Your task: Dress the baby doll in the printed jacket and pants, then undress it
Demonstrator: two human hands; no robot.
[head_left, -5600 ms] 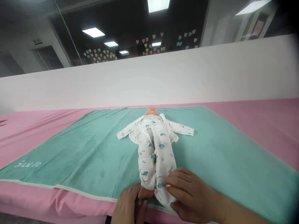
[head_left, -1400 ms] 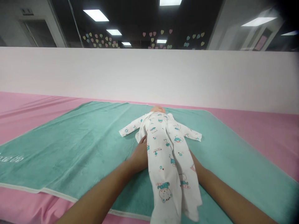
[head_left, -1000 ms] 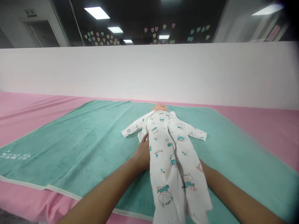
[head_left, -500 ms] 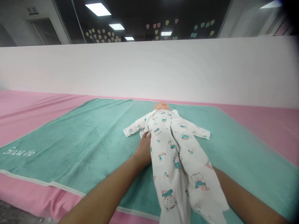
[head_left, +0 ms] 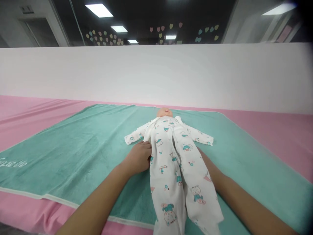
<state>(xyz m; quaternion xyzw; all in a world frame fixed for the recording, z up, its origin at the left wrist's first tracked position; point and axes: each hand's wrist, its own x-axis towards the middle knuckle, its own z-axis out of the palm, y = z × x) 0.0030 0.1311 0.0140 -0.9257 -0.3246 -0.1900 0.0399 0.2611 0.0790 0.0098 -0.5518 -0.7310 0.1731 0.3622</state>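
- Left hand (head_left: 138, 158) sits at 9 o'clock from the middle of the white printed outfit (head_left: 168, 147), touching its side with curled fingers; their tips are hidden, so I can't tell whether they pinch cloth.
- My right hand is out of sight behind the outfit; only the right forearm (head_left: 230, 187) shows, reaching in from 4 o'clock, and I can't tell how those fingers stand. Both hands are apart from each other as far as I can see.
- The outfit lies on the doll, its two sleeves spread to 10 and 2 o'clock, its legs running down towards 6 o'clock and past my view's lower edge.
- I see the doll's head (head_left: 164, 112) at 12 o'clock, just above the collar.
- Beneath is a teal blanket (head_left: 97, 140) with pale edging, white lettering at 9 o'clock, spread over a pink sheet (head_left: 31, 112).
- Beyond, at 12 o'clock, I have a white wall (head_left: 156, 76) with heart stickers (head_left: 181, 24) above it.
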